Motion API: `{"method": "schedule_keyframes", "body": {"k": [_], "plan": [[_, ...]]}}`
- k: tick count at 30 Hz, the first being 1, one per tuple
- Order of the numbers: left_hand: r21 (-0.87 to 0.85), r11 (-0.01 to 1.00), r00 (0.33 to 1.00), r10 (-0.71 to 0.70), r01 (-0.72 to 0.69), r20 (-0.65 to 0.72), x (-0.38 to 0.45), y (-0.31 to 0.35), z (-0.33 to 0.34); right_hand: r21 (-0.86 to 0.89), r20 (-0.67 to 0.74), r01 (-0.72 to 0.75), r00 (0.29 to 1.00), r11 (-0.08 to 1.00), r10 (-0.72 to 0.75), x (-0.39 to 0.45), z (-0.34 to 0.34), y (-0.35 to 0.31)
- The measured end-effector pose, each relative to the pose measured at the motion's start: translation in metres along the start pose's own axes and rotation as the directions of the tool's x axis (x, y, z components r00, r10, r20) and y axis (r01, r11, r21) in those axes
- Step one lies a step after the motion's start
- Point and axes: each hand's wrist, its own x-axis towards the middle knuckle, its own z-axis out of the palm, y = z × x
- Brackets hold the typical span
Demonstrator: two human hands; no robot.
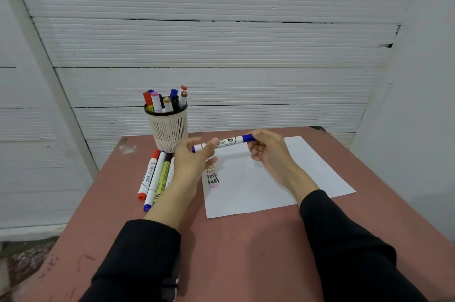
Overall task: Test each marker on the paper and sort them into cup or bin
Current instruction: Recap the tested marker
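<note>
A blue-capped whiteboard marker [222, 143] is held level above the paper's [270, 178] far edge: right hand [268, 148] fingers clamped on its cap end, left hand [194, 156] fingers curled round the other end. The cup [168, 127] stands far left on the counter [246, 240].

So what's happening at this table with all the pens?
A person holds a blue marker level above the paper, the right hand gripping one end and the left hand at the other. The paper already carries several "test" scribbles. More markers stand in the cup; a few lie beside it.
</note>
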Motion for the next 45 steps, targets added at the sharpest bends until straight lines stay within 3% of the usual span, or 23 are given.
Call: {"method": "schedule_keyframes", "body": {"k": [2,4,10,12,14,16,18,20,25,28,31,34,35,36,38,39,42,45], "plan": [[-0.42,0.854,0.951,-0.29,0.306,0.105,0.0,0.005,0.0,-0.062,0.04,0.009,0.999,0.998,-0.007,-0.001,0.001,0.001],[-0.47,0.791,0.919,-0.363,0.392,0.156,0.004,0.006,-0.004,-0.131,0.057,0.012,0.998,0.991,-0.005,-0.004,0.002,0.0],[-0.335,0.934,0.98,-0.059,0.122,0.191,0.003,0.013,-0.004,-0.194,-0.135,-0.027,0.991,0.981,0.0,-0.003,-0.001,-0.003],[-0.206,0.979,0.978,0.049,-0.006,0.204,-0.004,0.016,0.001,-0.199,-0.134,-0.021,0.991,0.98,-0.007,-0.004,-0.001,-0.002],[0.047,0.975,0.959,0.202,-0.215,0.2,-0.01,0.014,0.005,-0.214,-0.104,-0.007,0.994,0.977,-0.015,-0.004,0.002,-0.001],[0.324,0.837,0.896,0.386,-0.44,0.219,-0.013,0.01,0.004,-0.216,-0.077,0.023,0.996,0.976,-0.041,-0.006,0.004,-0.002],[0.584,0.575,0.81,0.507,-0.573,0.296,-0.01,0.004,0.0,-0.188,-0.054,0.058,0.996,0.981,-0.069,-0.007,0.006,-0.004],[0.662,0.433,0.763,0.543,-0.612,0.351,-0.009,0.001,-0.003,-0.167,-0.02,0.078,0.996,0.983,-0.083,-0.008,0.008,-0.005],[0.682,0.356,0.724,0.577,-0.639,0.378,-0.009,0.0,-0.002,-0.225,0.095,0.111,0.991,0.968,-0.092,-0.01,0.01,-0.003],[0.754,0.274,0.735,0.564,-0.597,0.377,-0.007,-0.001,-0.004,-0.21,0.011,0.101,0.995,0.973,-0.101,-0.008,0.005,-0.005],[0.78,0.315,0.787,0.519,-0.54,0.335,-0.001,-0.003,-0.007,-0.148,-0.158,0.07,0.983,0.986,-0.093,-0.002,-0.009,-0.006],[0.77,0.359,0.812,0.479,-0.528,0.333,-0.001,-0.003,-0.01,-0.213,-0.181,0.089,0.975,0.973,-0.128,0.001,-0.013,-0.002],[0.775,0.334,0.804,0.481,-0.536,0.349,-0.002,-0.002,-0.01,-0.34,-0.161,0.137,0.966,0.93,-0.202,0.0,-0.011,0.002],[0.785,0.3,0.795,0.487,-0.542,0.362,-0.002,-0.002,-0.01,-0.534,-0.113,0.199,0.946,0.821,-0.303,0.0,-0.01,0.007],[0.81,0.249,0.79,0.491,-0.531,0.367,-0.003,-0.001,-0.011,-0.857,0.091,0.302,0.886,0.417,-0.455,-0.001,-0.005,0.017],[0.813,0.239,0.789,0.49,-0.531,0.371,-0.003,-0.001,-0.011,-0.896,0.195,0.348,0.866,0.276,-0.46,-0.003,0.0,0.019],[0.817,0.196,0.786,0.461,-0.542,0.411,-0.002,0.0,-0.013,-0.854,0.393,0.498,0.809,0.154,-0.437,-0.008,0.018,0.019],[0.862,0.092,0.807,0.41,-0.499,0.424,0.001,-0.001,-0.017,-0.815,0.467,0.571,0.748,0.1,-0.471,-0.017,0.029,0.016]]}}
